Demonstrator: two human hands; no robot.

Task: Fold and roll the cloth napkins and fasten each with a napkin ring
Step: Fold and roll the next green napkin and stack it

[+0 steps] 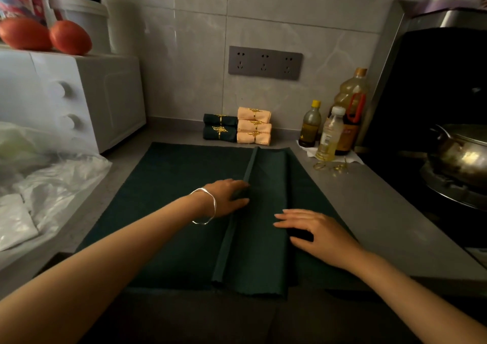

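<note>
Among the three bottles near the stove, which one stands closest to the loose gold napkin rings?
The pale bottle with the white cap, foremost of the three; the gold rings lie right in front of it.

We find the dark green cloth napkin (171,211) centre-frame on the grey stone counter (369,206), rolled napkins (253,127) stacked behind it.

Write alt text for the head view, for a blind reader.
Two bare hands fold a dark green napkin on a grey counter: the left hand grips the folded edge, the right hand rests flat on the flap. Behind, five rolled napkins in gold rings sit stacked; loose gold rings lie to the right.
</note>
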